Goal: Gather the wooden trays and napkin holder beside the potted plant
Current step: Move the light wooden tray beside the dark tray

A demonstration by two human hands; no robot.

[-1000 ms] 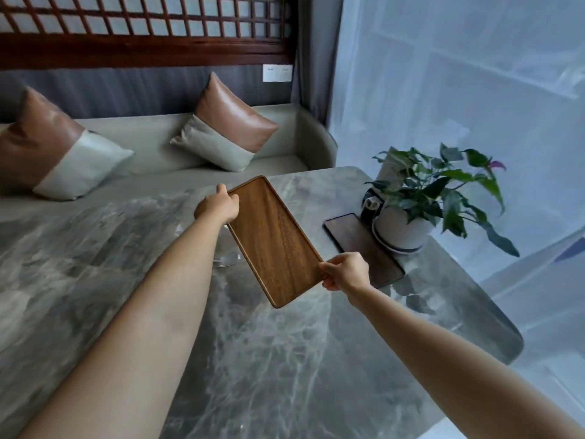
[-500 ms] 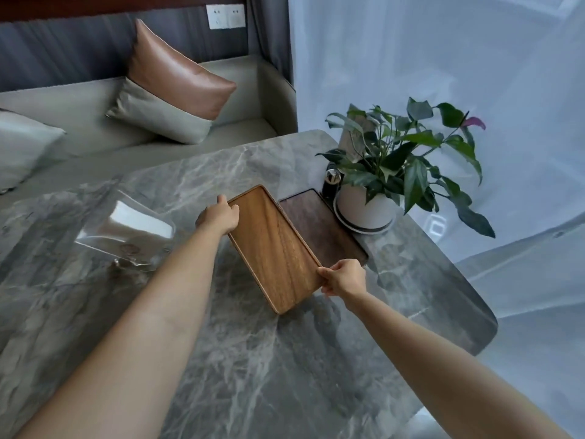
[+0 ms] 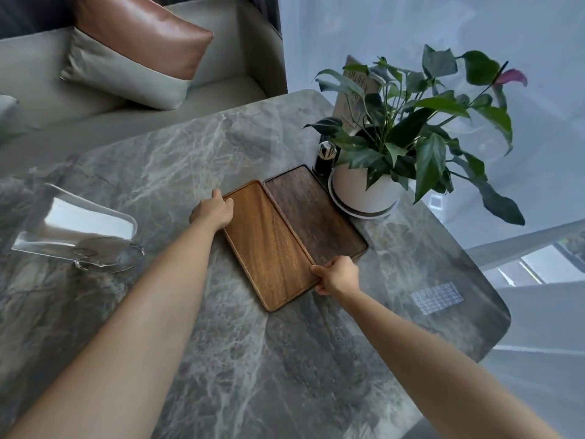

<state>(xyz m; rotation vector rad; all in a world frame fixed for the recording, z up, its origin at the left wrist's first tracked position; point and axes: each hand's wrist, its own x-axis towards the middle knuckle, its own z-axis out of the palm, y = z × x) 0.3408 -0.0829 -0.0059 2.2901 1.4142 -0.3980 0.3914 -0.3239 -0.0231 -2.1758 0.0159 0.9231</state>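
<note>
Both hands gripping light tray (image 3: 272, 245) at opposite ends: left hand (image 3: 212, 212) far end, right hand (image 3: 337, 275) near end, fingers clamped on rim. Tray lying long-side against dark tray (image 3: 313, 213), beside potted plant (image 3: 364, 191) near surface's far right corner. Napkin holder (image 3: 79, 229) sitting well apart near left edge, left hand nearer.

A grey marble table (image 3: 285, 359) fills the foreground. Behind it stands a pale green sofa (image 3: 221, 64) with a brown-and-grey cushion (image 3: 139, 49). Sheer white curtains (image 3: 395, 26) let in soft daylight.

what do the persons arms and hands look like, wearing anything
Both arms are bare along all that shows, with no sleeve in view. The left hand and the right hand have no glove, ring, watch or bracelet visible. No markings show on either forearm.
</note>
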